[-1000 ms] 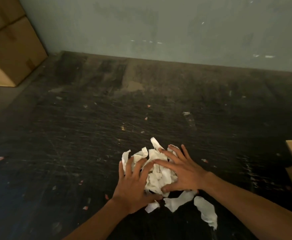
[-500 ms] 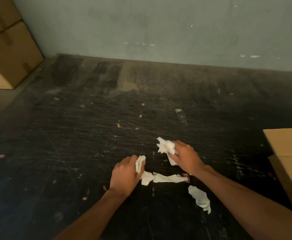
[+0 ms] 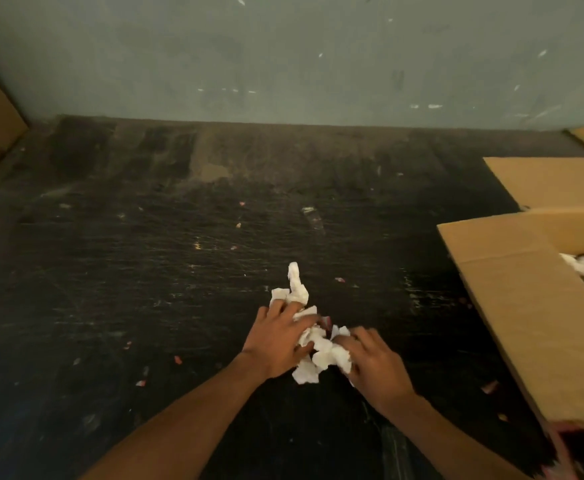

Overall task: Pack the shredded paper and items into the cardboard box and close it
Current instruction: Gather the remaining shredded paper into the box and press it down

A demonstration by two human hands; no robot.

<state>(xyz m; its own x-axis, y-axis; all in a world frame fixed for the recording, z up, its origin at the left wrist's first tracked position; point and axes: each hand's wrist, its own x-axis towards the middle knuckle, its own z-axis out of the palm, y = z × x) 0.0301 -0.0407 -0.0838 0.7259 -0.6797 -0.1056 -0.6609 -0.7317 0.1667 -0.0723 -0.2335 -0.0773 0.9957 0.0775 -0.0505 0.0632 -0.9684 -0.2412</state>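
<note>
Here left hand and right hand both clutch shredded paper bunched between them.

Your left hand and right hand meet around a clump of shredded paper on the floor. Cardboard box stands to your right, more paper inside; wall beyond.

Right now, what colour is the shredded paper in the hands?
White, seen in the head view: shredded paper.
</note>
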